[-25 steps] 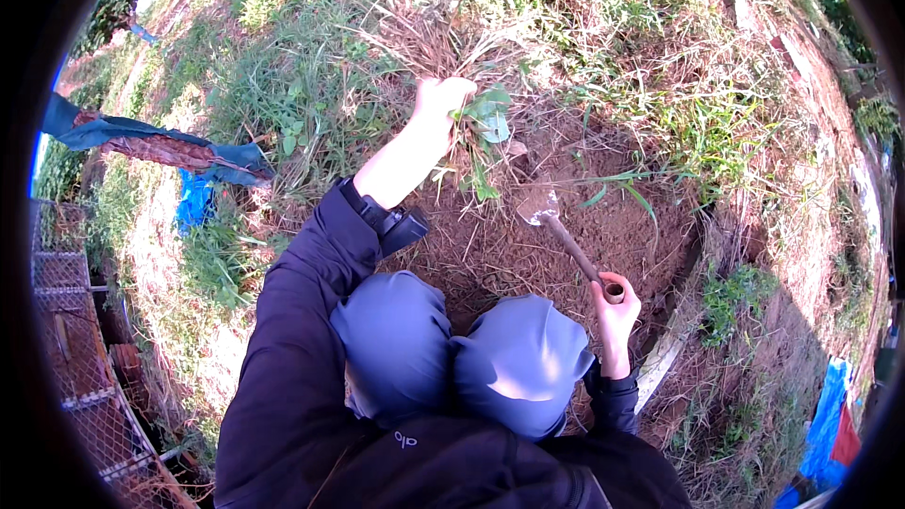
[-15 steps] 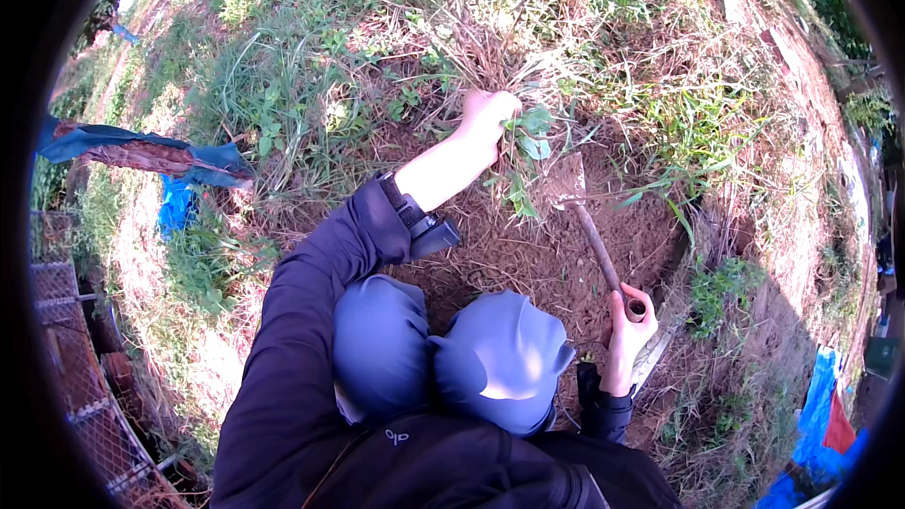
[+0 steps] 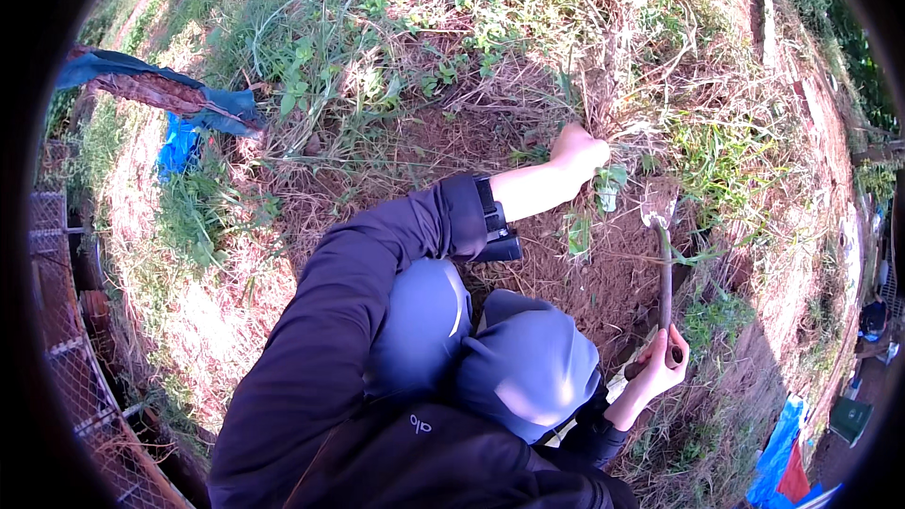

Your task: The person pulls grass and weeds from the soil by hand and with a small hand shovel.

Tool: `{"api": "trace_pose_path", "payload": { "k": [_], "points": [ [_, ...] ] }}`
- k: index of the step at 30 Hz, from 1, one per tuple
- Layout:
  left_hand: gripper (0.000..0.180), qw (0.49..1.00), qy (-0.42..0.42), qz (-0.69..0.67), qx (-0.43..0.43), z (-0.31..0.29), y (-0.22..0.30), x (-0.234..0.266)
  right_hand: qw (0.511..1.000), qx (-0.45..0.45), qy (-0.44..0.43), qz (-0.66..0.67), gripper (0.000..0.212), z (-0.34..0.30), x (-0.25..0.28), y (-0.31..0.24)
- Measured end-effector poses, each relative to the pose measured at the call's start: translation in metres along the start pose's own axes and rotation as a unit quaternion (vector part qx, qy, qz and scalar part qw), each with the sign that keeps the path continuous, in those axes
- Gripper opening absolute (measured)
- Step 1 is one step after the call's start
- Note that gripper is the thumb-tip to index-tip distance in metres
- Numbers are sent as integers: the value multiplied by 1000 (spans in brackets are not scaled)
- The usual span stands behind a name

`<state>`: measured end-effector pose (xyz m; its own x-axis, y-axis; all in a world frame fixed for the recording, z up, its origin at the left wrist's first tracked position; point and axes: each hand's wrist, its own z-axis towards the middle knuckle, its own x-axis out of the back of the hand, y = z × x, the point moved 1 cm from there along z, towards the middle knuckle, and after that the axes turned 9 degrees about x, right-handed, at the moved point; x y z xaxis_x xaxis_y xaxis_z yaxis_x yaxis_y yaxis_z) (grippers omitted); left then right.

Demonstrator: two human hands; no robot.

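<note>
My left hand (image 3: 578, 153) is closed in a fist around a clump of grass (image 3: 617, 104), whose stems spread out beyond it. Broad green leaves (image 3: 611, 184) hang just below the fist. Low at the right, my right hand (image 3: 660, 365) has its fingers wrapped round the end of a hand trowel (image 3: 666, 269) with a long, round handle. Its flat blade (image 3: 658, 200) lies against the soil and grass right of my left hand, apart from it; soil and stems partly hide the blade's edge.
Bare brown soil (image 3: 584, 287) lies before my knees, with weeds (image 3: 311, 85) beyond. A post wrapped in blue cloth (image 3: 160, 92) juts in at left, above wire mesh (image 3: 71, 320). Blue sheeting (image 3: 778, 452) and a green container (image 3: 849, 419) are at right.
My left fist has shifted right and slightly nearer. The trowel has moved right too, and its handle now points more straight away from me. The whole view has also shifted slightly.
</note>
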<state>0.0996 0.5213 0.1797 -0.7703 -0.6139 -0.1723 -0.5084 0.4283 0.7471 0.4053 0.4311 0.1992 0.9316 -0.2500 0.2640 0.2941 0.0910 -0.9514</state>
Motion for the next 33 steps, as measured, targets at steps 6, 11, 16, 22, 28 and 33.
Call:
{"api": "trace_pose_path", "payload": {
  "k": [6,11,16,22,28,33],
  "points": [
    [17,998,6,60,2,47,-16,16,1000,8,-29,-9,16,-5,-10,-3],
    [42,985,67,108,-116,73,14,85,991,-26,-103,-81,18,-20,-32,18],
    [68,863,207,422,-187,53,35,196,985,-7,-137,-109,16,-28,-49,57],
    [75,834,249,436,-227,-8,3,328,967,-2,-214,-136,16,-34,-86,55],
    [74,792,355,472,-152,-22,-33,420,958,27,-254,-131,16,-38,-118,44],
    [68,858,365,339,-126,-28,-25,418,961,26,-253,-111,16,-41,-128,27]
  ]
}}
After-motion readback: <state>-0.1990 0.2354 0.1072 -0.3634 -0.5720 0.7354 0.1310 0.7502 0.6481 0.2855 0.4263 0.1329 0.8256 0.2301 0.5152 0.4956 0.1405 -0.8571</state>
